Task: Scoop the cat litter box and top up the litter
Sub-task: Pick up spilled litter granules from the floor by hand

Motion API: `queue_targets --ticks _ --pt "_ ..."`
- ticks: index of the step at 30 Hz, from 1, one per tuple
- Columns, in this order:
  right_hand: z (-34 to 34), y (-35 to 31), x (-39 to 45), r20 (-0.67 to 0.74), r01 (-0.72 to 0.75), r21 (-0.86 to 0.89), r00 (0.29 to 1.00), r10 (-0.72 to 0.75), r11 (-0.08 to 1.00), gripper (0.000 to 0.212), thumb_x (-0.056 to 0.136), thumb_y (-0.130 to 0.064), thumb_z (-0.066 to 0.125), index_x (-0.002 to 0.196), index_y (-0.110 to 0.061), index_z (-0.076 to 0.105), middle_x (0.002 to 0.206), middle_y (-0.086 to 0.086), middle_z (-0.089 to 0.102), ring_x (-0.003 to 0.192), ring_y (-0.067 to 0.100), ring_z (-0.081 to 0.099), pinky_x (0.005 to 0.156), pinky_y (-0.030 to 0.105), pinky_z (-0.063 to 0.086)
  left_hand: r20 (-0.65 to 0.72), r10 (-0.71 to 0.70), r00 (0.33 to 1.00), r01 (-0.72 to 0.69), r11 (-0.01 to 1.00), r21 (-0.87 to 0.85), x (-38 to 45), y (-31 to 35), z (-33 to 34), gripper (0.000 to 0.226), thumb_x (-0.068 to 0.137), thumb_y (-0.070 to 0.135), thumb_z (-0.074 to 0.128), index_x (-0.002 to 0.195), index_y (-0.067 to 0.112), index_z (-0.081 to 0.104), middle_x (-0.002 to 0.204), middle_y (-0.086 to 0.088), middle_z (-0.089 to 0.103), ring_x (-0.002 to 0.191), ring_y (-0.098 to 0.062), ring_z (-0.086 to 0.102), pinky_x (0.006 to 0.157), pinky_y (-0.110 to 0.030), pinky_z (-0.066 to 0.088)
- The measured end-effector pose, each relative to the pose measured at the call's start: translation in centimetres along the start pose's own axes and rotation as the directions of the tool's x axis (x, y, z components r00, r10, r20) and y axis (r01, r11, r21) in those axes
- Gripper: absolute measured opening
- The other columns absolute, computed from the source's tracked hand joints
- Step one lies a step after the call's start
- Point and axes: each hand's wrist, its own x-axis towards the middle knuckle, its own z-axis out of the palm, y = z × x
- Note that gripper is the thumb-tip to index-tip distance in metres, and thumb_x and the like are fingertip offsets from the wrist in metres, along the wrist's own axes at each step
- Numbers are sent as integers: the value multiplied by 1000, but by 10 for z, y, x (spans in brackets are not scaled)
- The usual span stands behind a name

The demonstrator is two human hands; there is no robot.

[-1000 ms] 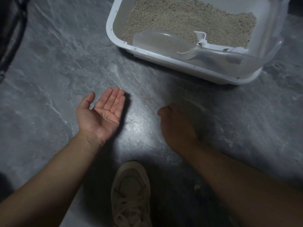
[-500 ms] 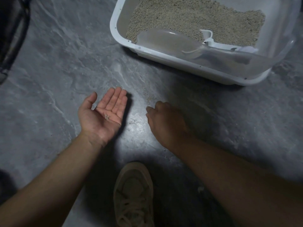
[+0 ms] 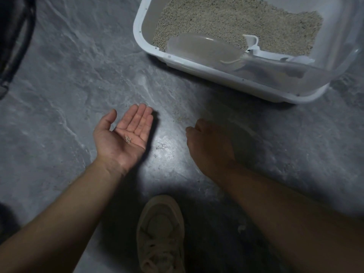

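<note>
A white litter box (image 3: pixel 197 65) with a clear upper wall sits on the grey floor at the top right, filled with beige litter (image 3: pixel 236 22). A translucent scoop (image 3: pixel 204 49) lies inside against the near wall. My left hand (image 3: pixel 123 137) is held palm up above the floor, fingers straight, with a few litter grains (image 3: pixel 128 139) on the palm. My right hand (image 3: pixel 208 146) is low over the floor, back up, fingers curled down near a small patch of spilled grains (image 3: pixel 181 118). What its fingertips hold is hidden.
My beige laced shoe (image 3: pixel 160 233) stands on the floor at the bottom centre. A dark object (image 3: pixel 13 42) runs along the left edge. More scattered grains (image 3: pixel 162 147) lie between my hands. The grey marbled floor (image 3: pixel 78 66) spreads around.
My right hand slid left across the floor toward the spilled grains, then drew back a little. My left hand stays palm up with the grains on it.
</note>
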Motion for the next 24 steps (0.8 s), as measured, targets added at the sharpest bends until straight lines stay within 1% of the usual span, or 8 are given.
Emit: queue_targets --ticks 2,8,13,15,18,19,21,24 --pt "3 1 4 3 9 -29 1000 -9 1000 9 84 -5 63 79 -11 58 81 6 50 68 20 38 58 29 28 -1 -2 1000 2 1000 5 0 -1 1 47 99 34 47 123 -2 65 120 -19 72 110 -32 71 99 -40 55" --pt "1 -2 19 -35 13 -23 999 -14 1000 19 71 0 71 67 -12 57 75 3 46 65 20 46 54 22 17 8 -8 1000 8 1000 12 0 -2 3 47 99 35 48 123 -2 65 120 -19 72 110 -32 71 97 -40 57" --pt "-2 5 6 10 -80 -79 997 81 994 15 73 -5 73 72 -14 62 82 5 55 74 26 57 59 26 26 9 -14 1000 14 1000 9 1 -1 1 46 99 35 48 123 -1 65 121 -18 72 110 -32 71 97 -40 57" --pt "2 4 10 5 -49 -55 999 49 997 11 77 -2 67 79 -13 64 86 7 56 78 28 56 61 28 28 7 -19 1000 19 1000 10 0 -2 1 46 99 35 49 121 -1 66 121 -18 72 111 -32 71 97 -40 57" --pt "1 -8 22 15 52 -56 999 -51 997 10 71 -3 70 73 -12 65 78 9 59 75 30 56 63 28 34 2 -17 1000 17 1000 9 0 -2 0 46 99 35 49 120 -2 66 121 -18 72 110 -32 71 97 -40 57" --pt "0 -9 27 -23 30 -22 999 -31 999 7 73 -9 73 75 -10 66 79 11 61 76 31 58 66 31 42 3 -18 1000 18 1000 11 0 -1 0 46 99 35 49 121 -2 66 121 -18 72 111 -32 71 98 -40 56" --pt "-8 -13 34 -44 -89 112 995 94 990 23 82 -24 73 94 -6 66 95 15 62 91 31 59 78 36 47 4 -21 1000 21 1000 8 0 -1 0 46 99 35 49 121 -2 66 121 -18 72 111 -32 71 100 -40 55" --pt "-13 -16 40 96 -173 122 982 162 977 35 89 -34 68 112 -9 57 116 12 55 110 27 52 91 34 40 1 -30 1000 30 1000 5 0 -2 1 47 99 35 49 121 -2 66 121 -19 72 111 -32 71 101 -40 54"
